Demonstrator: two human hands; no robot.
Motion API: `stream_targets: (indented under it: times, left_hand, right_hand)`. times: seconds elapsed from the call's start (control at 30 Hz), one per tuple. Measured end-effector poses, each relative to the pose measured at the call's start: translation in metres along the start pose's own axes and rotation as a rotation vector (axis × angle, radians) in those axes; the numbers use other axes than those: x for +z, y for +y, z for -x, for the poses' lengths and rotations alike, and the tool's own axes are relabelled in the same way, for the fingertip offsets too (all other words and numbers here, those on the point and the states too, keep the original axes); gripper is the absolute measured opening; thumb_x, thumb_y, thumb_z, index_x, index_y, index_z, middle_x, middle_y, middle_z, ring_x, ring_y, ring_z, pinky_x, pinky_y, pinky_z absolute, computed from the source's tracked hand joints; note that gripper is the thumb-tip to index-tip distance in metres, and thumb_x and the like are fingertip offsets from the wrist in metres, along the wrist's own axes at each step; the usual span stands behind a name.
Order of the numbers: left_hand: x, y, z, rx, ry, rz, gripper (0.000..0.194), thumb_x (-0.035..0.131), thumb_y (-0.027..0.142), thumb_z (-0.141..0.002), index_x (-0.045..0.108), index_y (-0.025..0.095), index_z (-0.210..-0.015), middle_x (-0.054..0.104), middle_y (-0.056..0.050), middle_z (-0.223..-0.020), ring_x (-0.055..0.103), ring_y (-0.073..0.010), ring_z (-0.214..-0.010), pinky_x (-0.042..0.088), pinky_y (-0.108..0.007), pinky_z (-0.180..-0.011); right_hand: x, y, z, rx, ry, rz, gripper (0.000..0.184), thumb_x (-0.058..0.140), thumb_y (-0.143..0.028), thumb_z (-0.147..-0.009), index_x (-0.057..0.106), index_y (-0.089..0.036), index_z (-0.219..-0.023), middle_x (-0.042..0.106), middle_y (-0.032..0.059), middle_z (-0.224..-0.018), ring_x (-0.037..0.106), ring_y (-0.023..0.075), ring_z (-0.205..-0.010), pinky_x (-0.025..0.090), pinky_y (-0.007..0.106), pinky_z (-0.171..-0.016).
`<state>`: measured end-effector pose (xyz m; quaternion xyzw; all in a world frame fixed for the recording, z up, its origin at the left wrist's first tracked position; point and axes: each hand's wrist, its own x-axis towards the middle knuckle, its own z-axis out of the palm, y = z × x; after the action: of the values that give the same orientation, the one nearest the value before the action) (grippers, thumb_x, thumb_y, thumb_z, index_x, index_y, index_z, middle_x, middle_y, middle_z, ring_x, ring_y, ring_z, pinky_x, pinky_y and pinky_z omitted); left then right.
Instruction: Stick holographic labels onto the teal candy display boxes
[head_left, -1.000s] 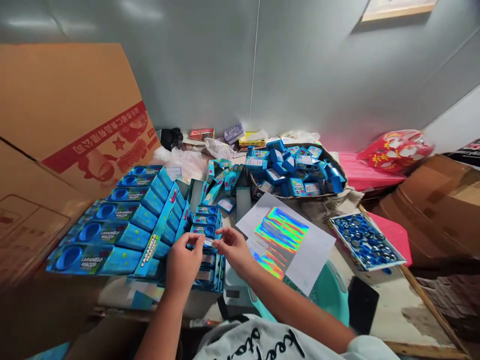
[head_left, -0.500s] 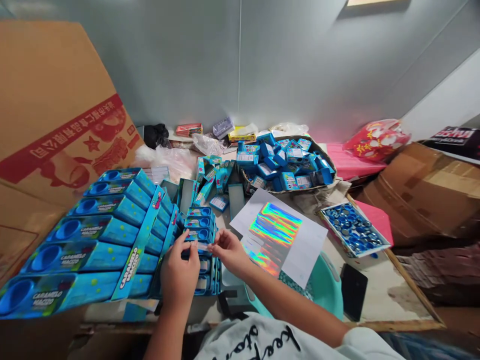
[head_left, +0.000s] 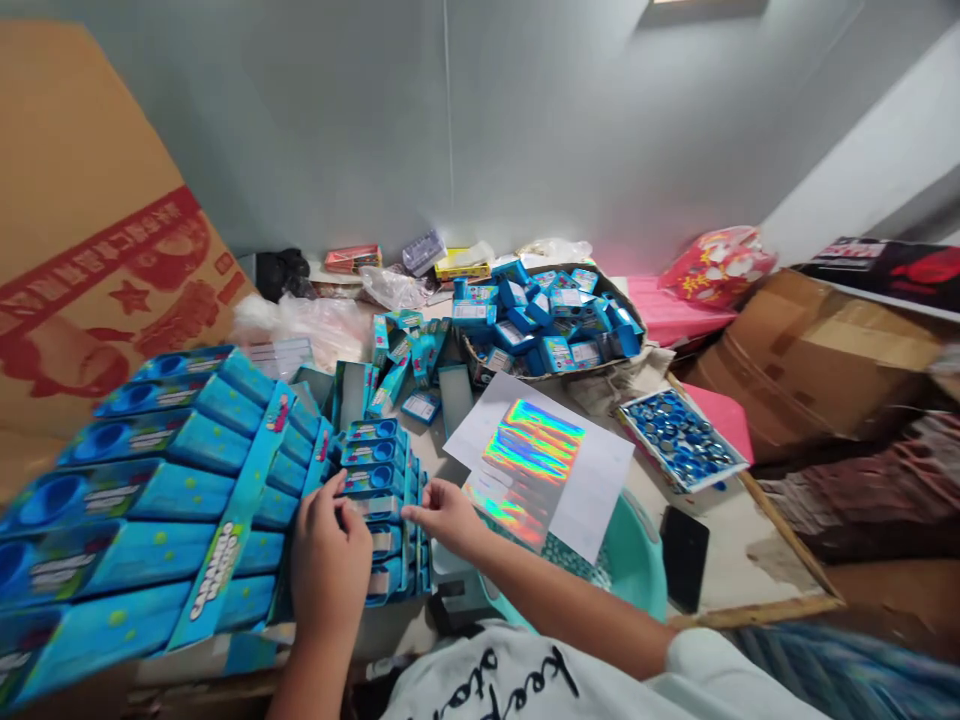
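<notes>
My left hand (head_left: 328,560) and my right hand (head_left: 444,515) meet over a stack of small blue boxes (head_left: 379,470) in front of me. Between their pinched fingertips lies a small shiny sticker strip (head_left: 375,508), pressed against the front of one box. The fingers of both hands are closed on its two ends. Just to the right lies a white sheet with a rainbow holographic sticker patch (head_left: 529,460).
Rows of large blue Caramelo boxes (head_left: 150,500) fill the left. A basket of small blue boxes (head_left: 547,320) stands behind, a tray of blue round pieces (head_left: 679,437) at right. A teal seat (head_left: 634,555), a black phone (head_left: 684,556) and cardboard cartons (head_left: 810,350) are nearby.
The camera has swung right and down, so everything slides left. Both hands have lowered the sticker strip from the air onto the front of the small box stack.
</notes>
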<state>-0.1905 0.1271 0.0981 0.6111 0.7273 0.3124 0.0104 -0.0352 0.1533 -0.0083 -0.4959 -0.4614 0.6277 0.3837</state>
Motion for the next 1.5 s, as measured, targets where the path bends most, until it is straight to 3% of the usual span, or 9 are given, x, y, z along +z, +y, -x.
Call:
stream_targets:
  times: [0.1,0.2,0.37,0.5,0.73,0.87,1.07,1.23,1.5]
  left_hand:
    - [-0.007,0.003,0.006,0.154,0.079,0.031,0.029,0.05,0.017,-0.093,0.062,0.016,-0.119,0.063,-0.016,-0.116,0.062,-0.0303,-0.109,0.052,-0.048,-0.095]
    - [-0.012,0.011,0.021,0.448,0.145,0.155,0.034,0.063,0.009,-0.085,0.063,0.022,-0.117,0.061,-0.012,-0.121,0.06,-0.0271,-0.115,0.049,-0.044,-0.102]
    - [0.021,0.047,0.055,0.458,-0.343,0.43,0.029,0.051,0.011,-0.092,0.062,0.027,-0.114,0.063,-0.007,-0.117,0.061,-0.0203,-0.114,0.051,-0.036,-0.1]
    - [0.086,0.071,0.072,0.158,-0.643,0.314,0.044,0.05,0.017,-0.09,0.053,0.018,-0.134,0.055,-0.013,-0.139,0.051,-0.0248,-0.132,0.043,-0.04,-0.112]
    - [0.166,0.044,0.079,-0.086,-0.657,0.162,0.053,0.06,0.027,-0.086,0.054,0.004,-0.134,0.056,-0.028,-0.132,0.052,-0.0388,-0.128,0.041,-0.048,-0.106]
    - [0.179,0.022,0.087,-0.076,-0.72,0.22,0.027,0.056,0.034,-0.091,0.071,0.019,-0.108,0.073,-0.011,-0.099,0.068,-0.0254,-0.095,0.05,-0.031,-0.082]
    - [0.187,0.011,0.088,-0.077,-0.635,0.215,0.05,0.052,0.034,-0.095,0.054,0.009,-0.139,0.066,-0.02,-0.123,0.066,-0.0254,-0.098,0.05,-0.034,-0.085]
    - [0.189,0.006,0.089,-0.017,-0.631,0.196,0.051,0.047,0.03,-0.097,0.05,0.008,-0.143,0.065,-0.019,-0.124,0.066,-0.0276,-0.103,0.05,-0.037,-0.089]
    - [0.188,0.005,0.101,-0.01,-0.597,0.176,0.043,0.042,0.03,-0.097,0.062,0.011,-0.13,0.059,-0.021,-0.135,0.059,-0.0339,-0.123,0.049,-0.047,-0.1]
  right_hand:
    - [-0.055,0.01,0.024,-0.07,0.332,0.172,0.025,0.069,-0.045,-0.077,0.059,-0.023,-0.083,0.061,0.0064,-0.091,0.057,0.0276,-0.096,0.045,0.044,-0.092]
    - [-0.115,0.026,0.043,-0.012,0.699,0.41,0.055,0.068,-0.041,-0.079,0.052,-0.02,-0.127,0.042,0.0191,-0.141,0.03,0.0394,-0.135,0.02,0.059,-0.112]
    - [-0.158,0.053,0.041,0.185,0.825,0.985,0.098,0.081,-0.044,-0.073,0.03,-0.021,-0.152,0.033,0.023,-0.15,0.031,0.0418,-0.138,0.024,0.057,-0.11]
    - [-0.157,0.056,0.037,0.177,0.786,0.942,0.1,0.081,-0.03,-0.07,0.027,-0.028,-0.155,0.047,0.0147,-0.135,0.044,0.0368,-0.125,0.031,0.052,-0.106]
    - [-0.148,0.065,0.042,0.112,0.907,0.433,0.097,0.079,-0.029,-0.064,0.034,-0.02,-0.15,0.051,0.0121,-0.127,0.052,0.0295,-0.116,0.039,0.041,-0.107]
    - [-0.137,0.082,0.056,0.278,1.059,0.193,0.097,0.083,-0.038,-0.058,0.038,-0.015,-0.141,0.048,0.0217,-0.135,0.047,0.038,-0.126,0.04,0.049,-0.107]
    - [-0.11,0.091,0.076,0.386,0.786,-0.297,0.052,0.079,-0.045,-0.061,0.062,-0.019,-0.102,0.072,0.0114,-0.091,0.071,0.0298,-0.085,0.057,0.035,-0.063]
    - [-0.093,0.08,0.085,0.33,0.586,-0.48,0.05,0.082,-0.036,-0.056,0.067,-0.017,-0.099,0.076,0.0094,-0.094,0.072,0.0283,-0.085,0.058,0.032,-0.064]
    - [-0.081,0.081,0.094,0.344,0.614,-0.498,0.047,0.082,-0.039,-0.057,0.069,-0.015,-0.095,0.076,0.0087,-0.083,0.071,0.0278,-0.073,0.055,0.032,-0.058]
